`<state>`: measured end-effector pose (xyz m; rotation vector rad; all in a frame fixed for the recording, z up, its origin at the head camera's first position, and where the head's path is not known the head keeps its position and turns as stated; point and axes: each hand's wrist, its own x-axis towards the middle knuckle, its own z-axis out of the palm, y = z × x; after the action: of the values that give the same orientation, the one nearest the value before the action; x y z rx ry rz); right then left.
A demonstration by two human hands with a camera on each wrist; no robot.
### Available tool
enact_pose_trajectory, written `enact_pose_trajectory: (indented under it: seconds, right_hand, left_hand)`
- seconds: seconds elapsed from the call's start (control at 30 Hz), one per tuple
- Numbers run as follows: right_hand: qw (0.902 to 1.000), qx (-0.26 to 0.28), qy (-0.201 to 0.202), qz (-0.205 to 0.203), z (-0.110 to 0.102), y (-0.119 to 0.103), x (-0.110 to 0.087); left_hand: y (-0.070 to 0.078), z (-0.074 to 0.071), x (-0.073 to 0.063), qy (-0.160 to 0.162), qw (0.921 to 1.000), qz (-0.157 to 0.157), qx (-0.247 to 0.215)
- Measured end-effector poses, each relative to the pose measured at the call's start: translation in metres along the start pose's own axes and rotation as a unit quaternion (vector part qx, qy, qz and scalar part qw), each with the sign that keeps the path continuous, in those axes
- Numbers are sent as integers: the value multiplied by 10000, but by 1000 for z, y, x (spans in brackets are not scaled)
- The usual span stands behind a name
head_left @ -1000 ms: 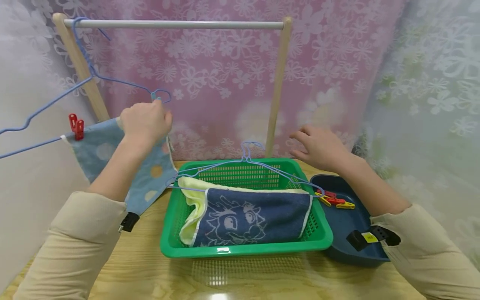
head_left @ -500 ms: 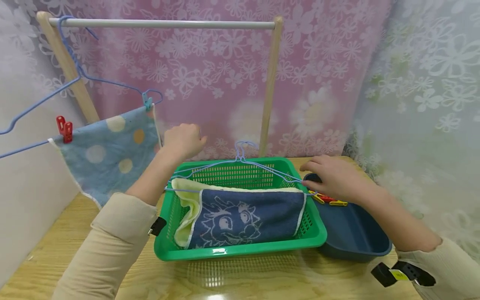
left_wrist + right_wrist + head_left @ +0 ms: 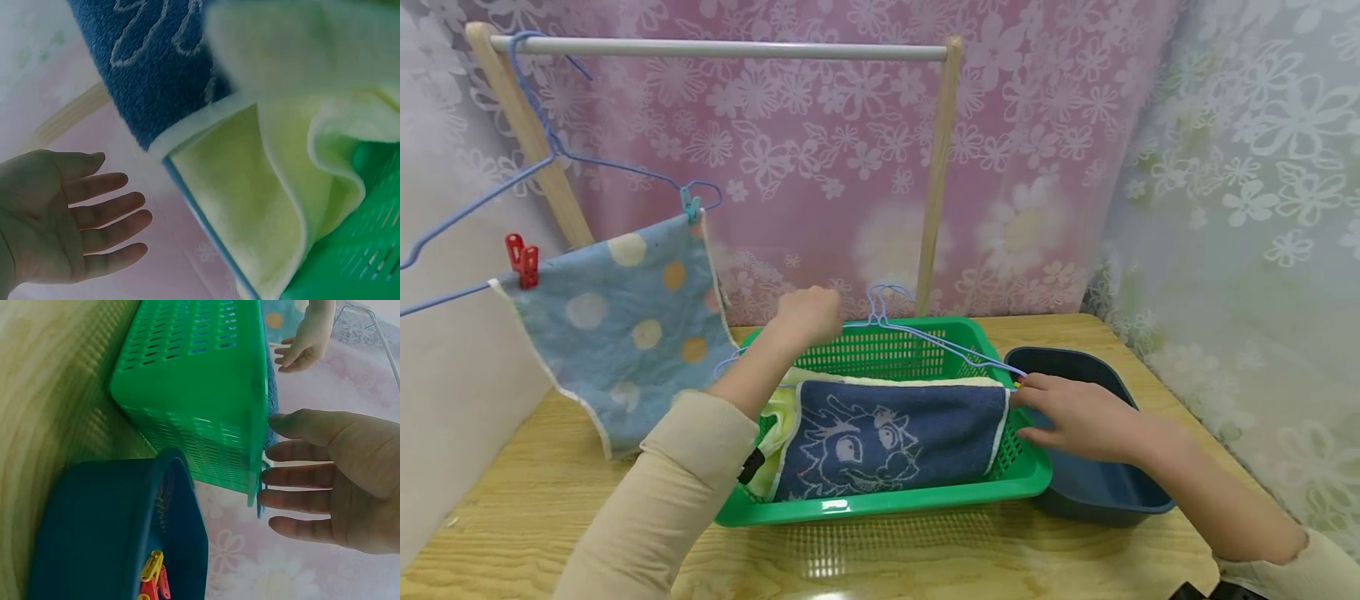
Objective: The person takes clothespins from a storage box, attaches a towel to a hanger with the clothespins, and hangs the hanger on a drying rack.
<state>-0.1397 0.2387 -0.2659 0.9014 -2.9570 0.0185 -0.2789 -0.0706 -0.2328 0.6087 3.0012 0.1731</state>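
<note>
My left hand [image 3: 808,317] is over the back left of the green basket [image 3: 880,505], above the wire hangers [image 3: 925,336]. In the left wrist view its fingers are spread and hold nothing, beside a navy towel [image 3: 156,69] and a pale yellow towel [image 3: 231,187]. The navy towel with a cartoon face [image 3: 895,433] drapes over a hanger's bar in the basket. My right hand [image 3: 1075,412] is at the right end of that hanger. In the right wrist view its extended fingertips [image 3: 275,497] reach the basket's rim, with nothing gripped.
A blue polka-dot towel [image 3: 617,333] hangs from a blue hanger [image 3: 553,146] by red clothespins [image 3: 523,262] and a light-blue clothespin [image 3: 691,204]. The hanger is on the rack's rod [image 3: 722,48]. Right of the basket, a dark blue tub [image 3: 1097,492] holds red and yellow clothespins [image 3: 153,575].
My left hand has left the light-blue clothespin and moved right and down over the basket. My right hand has come down to the hanger's right end. The view has turned slightly right.
</note>
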Motion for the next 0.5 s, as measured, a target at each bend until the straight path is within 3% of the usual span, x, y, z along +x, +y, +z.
enact_pose_trajectory:
  seconds: [0.2, 0.5]
  right_hand:
    - [9999, 0, -113, 75, 3, -2, -4]
    - [9999, 6, -127, 2, 2, 0, -6]
  left_hand:
    - [4, 6, 4, -267, 9996, 72, 13]
    - [-18, 5, 5, -657, 9977, -10, 142]
